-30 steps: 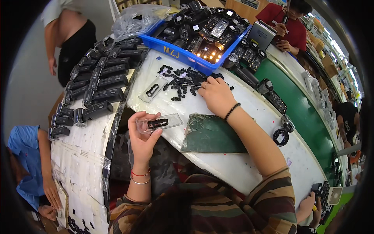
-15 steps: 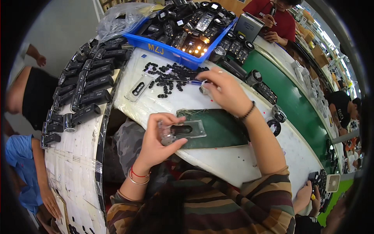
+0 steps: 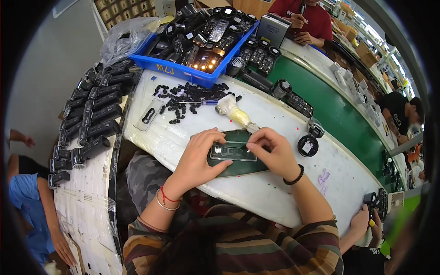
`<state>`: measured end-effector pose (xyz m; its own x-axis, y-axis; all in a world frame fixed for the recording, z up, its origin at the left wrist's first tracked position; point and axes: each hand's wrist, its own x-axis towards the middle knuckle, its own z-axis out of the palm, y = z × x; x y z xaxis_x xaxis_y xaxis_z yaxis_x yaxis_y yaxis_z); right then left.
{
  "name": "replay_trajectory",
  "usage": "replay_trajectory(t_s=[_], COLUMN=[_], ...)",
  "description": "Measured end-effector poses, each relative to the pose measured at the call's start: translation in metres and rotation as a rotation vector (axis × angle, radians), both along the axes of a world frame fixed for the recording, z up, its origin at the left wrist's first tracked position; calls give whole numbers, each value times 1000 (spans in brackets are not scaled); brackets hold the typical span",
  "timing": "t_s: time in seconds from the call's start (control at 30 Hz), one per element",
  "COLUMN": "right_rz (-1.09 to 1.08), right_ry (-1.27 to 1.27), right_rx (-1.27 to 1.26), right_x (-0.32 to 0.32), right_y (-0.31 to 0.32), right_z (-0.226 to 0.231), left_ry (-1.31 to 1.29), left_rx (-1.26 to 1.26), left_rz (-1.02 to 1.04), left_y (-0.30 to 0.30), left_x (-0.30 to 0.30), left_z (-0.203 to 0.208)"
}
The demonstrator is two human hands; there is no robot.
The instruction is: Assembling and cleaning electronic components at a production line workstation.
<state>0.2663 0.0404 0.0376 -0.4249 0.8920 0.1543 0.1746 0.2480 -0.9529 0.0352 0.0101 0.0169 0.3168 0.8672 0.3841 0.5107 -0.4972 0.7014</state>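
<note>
My left hand (image 3: 199, 158) grips the left end of a clear plastic plate (image 3: 233, 152), its thumb along the near edge. Dark rounded outlines show in the plate's middle. It is over a green mat (image 3: 245, 169). At the plate's right end, the thumb and forefinger of my right hand (image 3: 273, 153) are pinched together; what lies between them is hidden. Just beyond that hand lies a whitish, yellow-bodied tool or bottle (image 3: 237, 114), its narrow tip close to the fingers. A second clear plate (image 3: 149, 114) with a black insert lies to the left.
Small black parts (image 3: 185, 95) lie scattered beside a blue screwdriver (image 3: 204, 102). Behind them stands a blue bin (image 3: 183, 72) of black devices. Handheld fans (image 3: 104, 129) line the left table. A black round-based device (image 3: 307, 145) stands at right. Other people work around.
My right hand has come back from near the whitish tool to the clear plate's right end. The whole view has shifted, and the plate now sits between both hands.
</note>
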Motion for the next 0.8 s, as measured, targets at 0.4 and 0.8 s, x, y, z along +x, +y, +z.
replay_trajectory(t_s=[0.4, 0.8], right_rz=[-75, -124], right_ry=[-52, -64], right_rx=[349, 213], right_x=[-23, -21], right_y=[-6, -10], right_z=[-23, -17], left_ry=[281, 270], left_rx=[18, 43], left_rz=[-77, 27], left_y=[-2, -10], left_x=[-28, -22], left_z=[12, 10])
